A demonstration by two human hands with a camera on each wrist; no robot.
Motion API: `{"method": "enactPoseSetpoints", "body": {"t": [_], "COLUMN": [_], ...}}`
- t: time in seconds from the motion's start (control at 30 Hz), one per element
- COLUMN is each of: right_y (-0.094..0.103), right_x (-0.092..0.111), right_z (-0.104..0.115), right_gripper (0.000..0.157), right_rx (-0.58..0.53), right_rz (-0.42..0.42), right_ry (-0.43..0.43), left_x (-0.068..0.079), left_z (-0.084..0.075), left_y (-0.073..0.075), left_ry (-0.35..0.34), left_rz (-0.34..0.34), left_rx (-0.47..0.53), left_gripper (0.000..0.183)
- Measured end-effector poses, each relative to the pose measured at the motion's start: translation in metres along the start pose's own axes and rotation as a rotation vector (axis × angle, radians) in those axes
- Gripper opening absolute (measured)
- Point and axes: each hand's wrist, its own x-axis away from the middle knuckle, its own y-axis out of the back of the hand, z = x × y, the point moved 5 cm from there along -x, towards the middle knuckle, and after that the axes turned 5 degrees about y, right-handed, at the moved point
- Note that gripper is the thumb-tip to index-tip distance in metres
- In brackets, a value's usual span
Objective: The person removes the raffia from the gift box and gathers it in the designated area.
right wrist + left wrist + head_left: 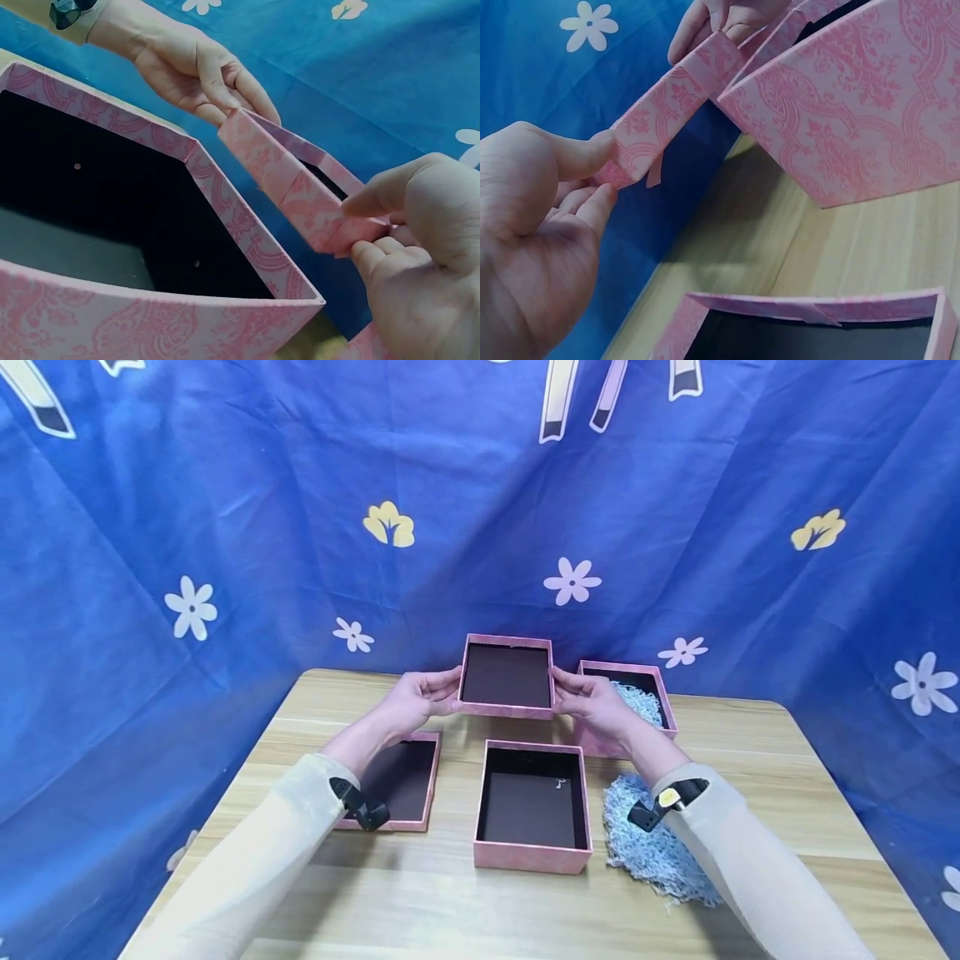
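Observation:
Both hands hold a shallow pink box lid (506,711) with a dark inside, raised near the back of the table. My left hand (420,700) pinches its left side between thumb and fingers. On the opposite side, my right hand (596,700) grips the wall the same way. The patterned lid (667,112) shows a small ribbon tab (655,171) hanging below it in the left wrist view. In front of the lid, a deeper open pink box (532,857) stands on the table, with a few pale shreds on its dark bottom.
Beneath my left forearm lies another shallow pink lid (397,777). Behind my right hand stands a second pink box (663,697) holding blue shredded paper (639,702). A loose heap of blue paper shreds (652,860) lies under my right forearm. A blue curtain (465,485) hangs behind the wooden table (420,902).

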Motion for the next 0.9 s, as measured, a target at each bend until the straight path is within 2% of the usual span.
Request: {"method": "enactPoseSetpoints", "body": {"t": [0.27,0.43,0.9], "right_y": [-0.008,-0.012,-0.02], "right_x": [-0.008,-0.009,-0.018], "right_z": [-0.01,-0.016,-0.028], "right_gripper": [0.086,0.088,0.091], "right_rx": [-0.019,-0.029,0.043], "right_rz": [-0.052,-0.058,-0.083], "right_ry": [-0.086,-0.153,-0.208], "left_x": [0.0,0.003,0.005], "left_z": [0.014,0.018,0.029], "left_y": [0.008,0.012,0.019], "left_ry": [0.029,0.045,0.105], "left_rz": [-0.016,0.007,0.002], "left_rx": [-0.062,-0.059,-0.085], "left_gripper": [0.064,0.063,0.066]}}
